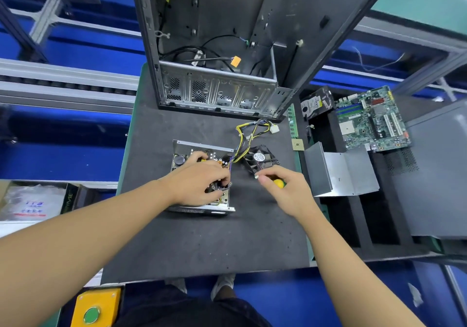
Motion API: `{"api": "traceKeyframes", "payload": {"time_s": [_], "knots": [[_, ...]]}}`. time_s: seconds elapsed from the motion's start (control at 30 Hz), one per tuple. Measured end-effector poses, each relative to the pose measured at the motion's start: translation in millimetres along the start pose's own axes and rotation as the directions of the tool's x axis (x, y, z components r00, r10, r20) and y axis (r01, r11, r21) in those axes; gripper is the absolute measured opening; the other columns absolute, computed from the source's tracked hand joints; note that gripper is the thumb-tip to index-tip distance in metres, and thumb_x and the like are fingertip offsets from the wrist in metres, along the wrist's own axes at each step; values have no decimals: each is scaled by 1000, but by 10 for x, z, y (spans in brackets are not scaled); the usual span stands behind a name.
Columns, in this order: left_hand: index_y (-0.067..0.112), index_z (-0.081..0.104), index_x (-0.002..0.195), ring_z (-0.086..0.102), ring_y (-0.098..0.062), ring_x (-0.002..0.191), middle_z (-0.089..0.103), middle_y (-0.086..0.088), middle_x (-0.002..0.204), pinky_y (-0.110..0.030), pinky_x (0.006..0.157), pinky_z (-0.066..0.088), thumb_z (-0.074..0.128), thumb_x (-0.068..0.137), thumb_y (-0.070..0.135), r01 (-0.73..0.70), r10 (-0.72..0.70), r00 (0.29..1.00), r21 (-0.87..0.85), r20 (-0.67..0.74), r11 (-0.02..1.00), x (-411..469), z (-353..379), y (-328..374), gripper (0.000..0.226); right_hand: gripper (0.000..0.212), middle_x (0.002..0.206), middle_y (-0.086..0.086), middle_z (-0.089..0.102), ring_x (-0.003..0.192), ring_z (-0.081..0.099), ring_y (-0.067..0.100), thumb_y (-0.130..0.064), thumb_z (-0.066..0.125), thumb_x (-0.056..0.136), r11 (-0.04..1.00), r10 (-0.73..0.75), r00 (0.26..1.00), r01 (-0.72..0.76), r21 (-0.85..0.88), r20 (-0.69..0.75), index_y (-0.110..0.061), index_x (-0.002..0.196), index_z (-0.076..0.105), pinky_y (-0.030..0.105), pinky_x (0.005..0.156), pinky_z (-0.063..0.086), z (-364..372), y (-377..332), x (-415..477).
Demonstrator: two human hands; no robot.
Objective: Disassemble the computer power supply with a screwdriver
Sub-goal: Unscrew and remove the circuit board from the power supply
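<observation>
The opened power supply [192, 149] lies on the dark mat [202, 238], its circuit board bare inside the metal shell. My left hand [199, 180] lies over the board, fingers curled round a dark part at its right edge. My right hand [283, 187] grips a screwdriver with a yellow-green handle [278, 183] and pinches a small white connector [256, 177]. The black fan [261, 158] lies loose just right of the supply. A yellow-black cable bundle [250, 134] runs from the supply toward the back. The screwdriver's shaft is hidden.
An empty computer case [227, 48] stands upright at the back of the mat. To the right lie a bent metal cover [341, 172], a hard drive [316, 104], a motherboard [371, 119] and a grey side panel [439, 175]. A yellow box with a green button [96, 306] sits front left.
</observation>
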State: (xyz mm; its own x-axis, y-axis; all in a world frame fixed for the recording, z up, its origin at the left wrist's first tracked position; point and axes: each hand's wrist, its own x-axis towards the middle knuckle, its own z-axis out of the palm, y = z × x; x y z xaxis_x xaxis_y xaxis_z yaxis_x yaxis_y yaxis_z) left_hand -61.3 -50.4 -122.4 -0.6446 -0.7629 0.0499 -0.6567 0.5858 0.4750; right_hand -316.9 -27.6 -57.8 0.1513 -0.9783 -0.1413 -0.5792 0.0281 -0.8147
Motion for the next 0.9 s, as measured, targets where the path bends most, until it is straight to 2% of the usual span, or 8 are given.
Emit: {"api": "traceKeyframes", "payload": {"time_s": [0.13,0.3,0.37,0.47,0.53,0.63,0.73,0.9], "knots": [[43,40,91,41,7,88,52,22,88,-39,107,22,47,86,42,5,-6,997,19,73,1000,21,-47,36,9,16,83,-28,65,76,58,-7,-20,63,95,1000,15,1000,-15,-13,-4,-27,95,77,5,70,38,-221,-3,57],[48,42,114,45,1,110,56,24,101,-37,110,15,43,87,46,51,-54,988,23,144,998,19,-95,178,27,20,84,-28,60,86,55,-11,-23,62,95,949,-17,939,124,-291,345,-25,107,77,6,80,37,-214,-35,168],[45,43,121,44,2,114,56,24,108,-38,113,14,42,87,48,79,-81,990,23,118,997,15,-109,243,34,23,94,-26,62,87,54,-11,-24,61,95,940,-1,916,138,-313,401,-26,113,74,7,84,39,-173,-24,207],[38,51,115,48,0,107,59,21,102,-35,110,22,45,92,39,103,-107,993,86,42,991,60,-121,342,24,22,83,-15,71,67,57,-3,-11,61,92,998,37,971,-23,-59,235,-24,102,76,10,66,43,-230,14,242],[35,54,115,50,-5,107,61,18,102,-32,104,30,47,95,35,115,-122,992,142,36,983,169,-129,434,21,26,63,-16,65,54,52,1,-4,59,90,994,32,999,-34,107,27,-25,92,76,15,57,42,-355,33,293],[26,53,124,55,-17,114,61,8,116,-35,96,40,53,95,37,221,-230,971,120,70,968,428,-71,637,32,24,51,-1,53,52,44,21,-11,56,86,924,84,981,-10,383,-177,-25,87,75,28,44,36,-583,43,401],[20,45,132,52,-24,122,47,0,135,-40,94,47,56,95,40,389,-399,907,90,138,917,693,115,814,44,21,54,4,47,53,38,23,-15,55,82,846,142,968,-10,534,-207,-20,87,75,28,42,33,-743,131,478],[22,14,155,23,-34,146,5,-12,161,-44,110,41,68,89,47,555,-581,798,181,159,812,1071,448,902,90,25,72,4,51,45,40,19,-4,52,85,689,368,911,-131,713,-188,-14,72,71,31,52,36,-707,409,469]]}}
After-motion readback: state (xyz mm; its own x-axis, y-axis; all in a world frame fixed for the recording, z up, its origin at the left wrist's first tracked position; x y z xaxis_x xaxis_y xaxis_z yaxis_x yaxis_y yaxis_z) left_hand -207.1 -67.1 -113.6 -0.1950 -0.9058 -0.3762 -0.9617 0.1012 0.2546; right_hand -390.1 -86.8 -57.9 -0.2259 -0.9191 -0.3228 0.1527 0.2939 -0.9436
